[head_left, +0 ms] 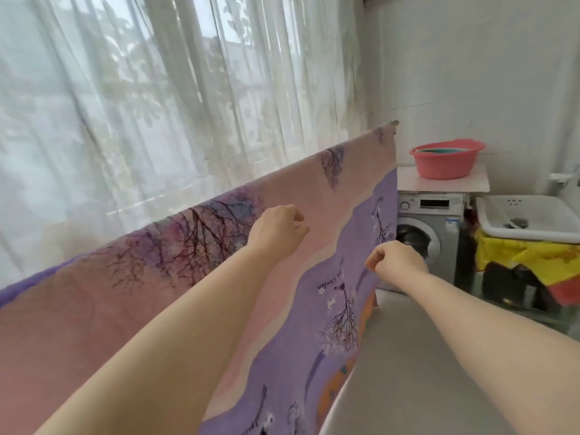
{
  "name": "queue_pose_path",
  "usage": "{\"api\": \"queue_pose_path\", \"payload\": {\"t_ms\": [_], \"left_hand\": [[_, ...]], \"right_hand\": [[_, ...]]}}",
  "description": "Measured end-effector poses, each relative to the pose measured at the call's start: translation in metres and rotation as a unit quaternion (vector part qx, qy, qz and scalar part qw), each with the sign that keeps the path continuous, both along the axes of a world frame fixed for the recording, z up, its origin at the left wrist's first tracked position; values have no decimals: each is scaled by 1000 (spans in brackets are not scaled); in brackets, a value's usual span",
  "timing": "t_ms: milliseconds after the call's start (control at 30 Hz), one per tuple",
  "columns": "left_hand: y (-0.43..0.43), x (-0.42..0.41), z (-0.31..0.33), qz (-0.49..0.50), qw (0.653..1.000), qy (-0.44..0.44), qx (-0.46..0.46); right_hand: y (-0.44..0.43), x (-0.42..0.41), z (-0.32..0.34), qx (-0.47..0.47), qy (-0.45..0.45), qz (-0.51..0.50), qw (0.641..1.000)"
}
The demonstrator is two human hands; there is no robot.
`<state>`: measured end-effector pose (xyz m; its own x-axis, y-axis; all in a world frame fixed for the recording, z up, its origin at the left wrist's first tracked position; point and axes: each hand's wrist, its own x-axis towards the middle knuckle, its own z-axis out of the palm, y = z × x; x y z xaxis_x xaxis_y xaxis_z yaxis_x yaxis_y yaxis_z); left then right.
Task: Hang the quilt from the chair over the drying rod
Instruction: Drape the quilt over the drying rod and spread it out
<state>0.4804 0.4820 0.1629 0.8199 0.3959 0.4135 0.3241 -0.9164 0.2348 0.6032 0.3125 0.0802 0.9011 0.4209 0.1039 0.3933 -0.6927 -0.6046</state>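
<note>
The quilt [131, 296], pink and purple with a dark branch print, hangs draped over the drying rod, whose bare end [394, 123] pokes out at the top right. The rod slopes down to the left under the fabric. My left hand [276, 229] hovers in front of the pink part just below the fold, fingers curled, with no fabric visibly caught in them. My right hand [397, 259] is at the quilt's right hanging edge, its curled thumb and fingers pinching the purple fabric. No chair is in view.
Sheer white curtains [175, 98] cover the window behind the rod. At the right stands a washing machine [430, 233] with a pink basin [447, 160] on a board above it. Further right is a white sink [530, 219] over yellow and red cloth. A grey surface [417, 365] lies below my right arm.
</note>
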Motion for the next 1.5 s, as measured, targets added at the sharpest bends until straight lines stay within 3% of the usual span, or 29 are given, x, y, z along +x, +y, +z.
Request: {"api": "queue_pose_path", "payload": {"t_ms": [300,467,633,833,1167,1367,1500], "left_hand": [[25,114,-6,12,1000,-16,16],[67,177,11,43,991,-49,113],[108,233,37,100,977,5,189],[133,289,38,108,982,64,143],[149,338,45,115,985,57,112],[159,355,46,137,986,20,96],[162,377,45,184,980,-9,69]], "right_hand": [[35,107,4,31,2,25,999],[90,167,22,47,-34,58,997],[141,214,48,69,-49,88,992],[191,260,64,113,-99,93,984],[236,328,71,121,-133,92,979],[261,380,82,76,-204,128,968],[275,426,91,57,-257,223,939]]}}
